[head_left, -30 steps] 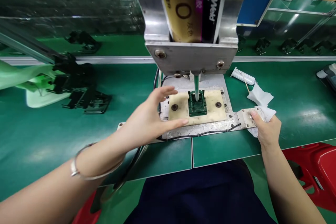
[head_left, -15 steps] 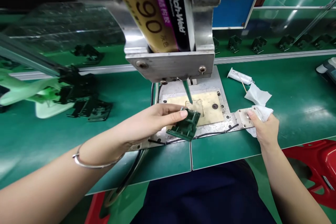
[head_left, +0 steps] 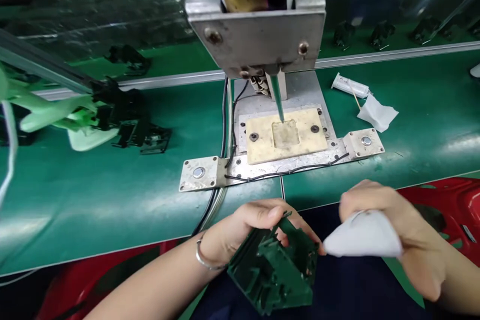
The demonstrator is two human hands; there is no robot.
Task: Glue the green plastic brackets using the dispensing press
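My left hand (head_left: 245,225) is closed round a dark green plastic part (head_left: 275,265), held low over my lap in front of the bench edge. My right hand (head_left: 390,225) grips a folded white wipe (head_left: 363,240) whose tip touches the part's right side. Above them on the bench, the beige fixture block (head_left: 287,135) sits on its metal base plate (head_left: 279,162) with its recess bare. The green nozzle (head_left: 277,100) of the glue dispenser (head_left: 258,35) points down at that recess.
A white syringe (head_left: 350,86) and a crumpled wipe (head_left: 377,112) lie right of the fixture. Dark plastic parts (head_left: 131,120) and a pale green object (head_left: 56,115) sit at left. More dark parts (head_left: 378,32) line the far belt. Black cables (head_left: 223,125) run down to the bench edge.
My left hand lifted the green part out of the fixture and brought it down to my lap. My right hand left the base plate's right tab, carrying the wipe to the part.
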